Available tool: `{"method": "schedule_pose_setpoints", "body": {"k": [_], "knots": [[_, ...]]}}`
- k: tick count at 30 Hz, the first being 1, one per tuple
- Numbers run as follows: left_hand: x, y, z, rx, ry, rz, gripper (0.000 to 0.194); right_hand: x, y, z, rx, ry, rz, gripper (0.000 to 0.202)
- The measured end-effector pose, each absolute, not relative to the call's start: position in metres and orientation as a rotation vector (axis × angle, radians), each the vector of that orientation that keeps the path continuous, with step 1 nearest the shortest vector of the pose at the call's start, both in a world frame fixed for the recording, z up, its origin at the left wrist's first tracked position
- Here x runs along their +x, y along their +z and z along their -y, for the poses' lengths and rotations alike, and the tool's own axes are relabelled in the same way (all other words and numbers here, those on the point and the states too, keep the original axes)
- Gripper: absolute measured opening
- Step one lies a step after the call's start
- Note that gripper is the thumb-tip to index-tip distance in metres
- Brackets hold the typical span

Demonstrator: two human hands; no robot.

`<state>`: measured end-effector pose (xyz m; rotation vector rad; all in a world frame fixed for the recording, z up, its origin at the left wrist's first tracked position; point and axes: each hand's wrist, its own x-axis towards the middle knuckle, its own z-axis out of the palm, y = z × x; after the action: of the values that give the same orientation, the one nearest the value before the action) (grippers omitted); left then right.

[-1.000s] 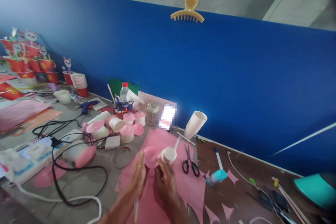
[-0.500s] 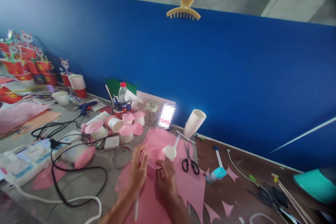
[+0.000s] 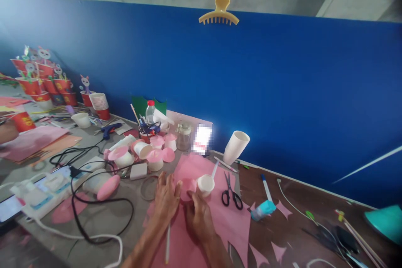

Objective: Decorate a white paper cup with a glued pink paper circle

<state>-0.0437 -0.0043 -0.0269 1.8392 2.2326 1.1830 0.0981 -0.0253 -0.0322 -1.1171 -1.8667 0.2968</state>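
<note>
My left hand [image 3: 168, 199] and my right hand [image 3: 199, 217] are close together above a large pink paper sheet [image 3: 228, 226]. Between them is a round pink paper piece [image 3: 188, 185], its left edge under my left thumb and its lower right edge in my right fingers. Part of the piece is hidden by the hands. Just beyond my right fingertips sits a small white paper cup [image 3: 206, 184] with a white stick [image 3: 215, 168] rising behind it. Black-handled scissors [image 3: 231, 197] lie on the sheet to the right. A white pencil-like stick [image 3: 168, 243] lies near my left forearm.
Several white cups with pink paper discs [image 3: 155, 157] stand left of the sheet, near a glass jar [image 3: 184, 136]. Black cables [image 3: 103, 240] and a power strip [image 3: 47, 194] lie further left. A co-worker's hand [image 3: 8, 130] shows at the left edge. A tall white cup stack [image 3: 237, 146] leans near the blue partition.
The pink paper piece has been lowered and tilted, and my left hand now lies flatter beside it. The view has swung slightly left; a co-worker's hand has come in at the left edge.
</note>
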Motion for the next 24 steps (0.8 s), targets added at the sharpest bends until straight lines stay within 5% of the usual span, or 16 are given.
{"method": "schedule_pose_setpoints", "body": {"k": [8, 14, 17, 21, 24], "knots": [[-0.068, -0.018, 0.002, 1.838, 0.886, -2.508, 0.047, 0.097, -0.031, 0.023, -1.169, 0.273, 1.848, 0.027], [-0.079, -0.024, -0.001, 1.757, 0.931, -2.361, 0.032, 0.099, -0.031, 0.022, -1.197, 0.333, 1.896, 0.037], [-0.076, -0.019, -0.002, 1.716, 1.164, -2.317, 0.031, 0.099, -0.022, 0.025, -1.217, 0.445, 1.819, 0.045], [-0.064, 0.001, 0.000, 1.281, 1.947, -1.865, 0.024, 0.097, -0.010, 0.029, -1.188, 0.573, 1.692, 0.035], [-0.056, 0.018, 0.004, 0.905, 1.983, -1.308, 0.036, 0.097, -0.008, 0.029, -1.033, 0.614, 1.584, 0.027]]}}
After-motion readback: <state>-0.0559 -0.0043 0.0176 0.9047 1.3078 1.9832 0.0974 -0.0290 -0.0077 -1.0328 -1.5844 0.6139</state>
